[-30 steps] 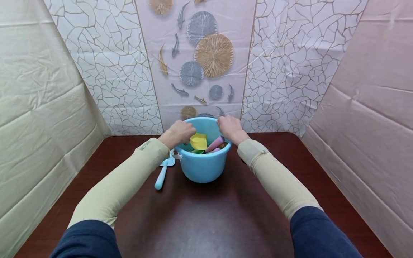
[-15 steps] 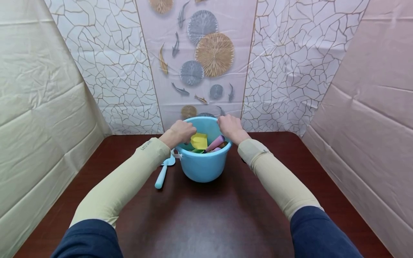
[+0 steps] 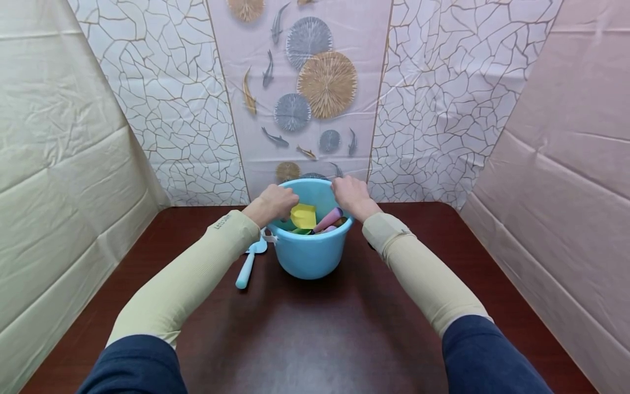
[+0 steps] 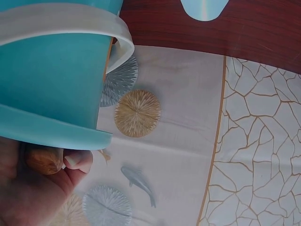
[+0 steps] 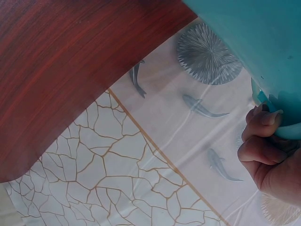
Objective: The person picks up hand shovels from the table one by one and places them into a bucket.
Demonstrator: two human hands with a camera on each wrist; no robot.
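Note:
A light-blue bucket [image 3: 310, 257] stands upright toward the back of the table. My left hand [image 3: 276, 201] is over its left rim, curled round a wooden handle [image 4: 44, 160] whose rounded end shows beside the thumb. Close to those fingers is a yellow flat blade [image 3: 303, 216] inside the bucket; whether it belongs to the handle, I cannot tell. My right hand [image 3: 351, 196] grips the bucket's rim on the right, fingertips bent over the edge in the right wrist view. Inside lie a pink-purple handle [image 3: 328, 220], a green piece [image 3: 301, 231] and other partly hidden pieces.
A light-blue hand trowel [image 3: 248, 265] lies left of the bucket on the dark reddish-brown table [image 3: 315, 339]. The bucket's white carrying handle [image 4: 70, 21] hangs along its side. A patterned cloth backdrop [image 3: 305, 109] stands directly behind, with pale cloth walls on both sides.

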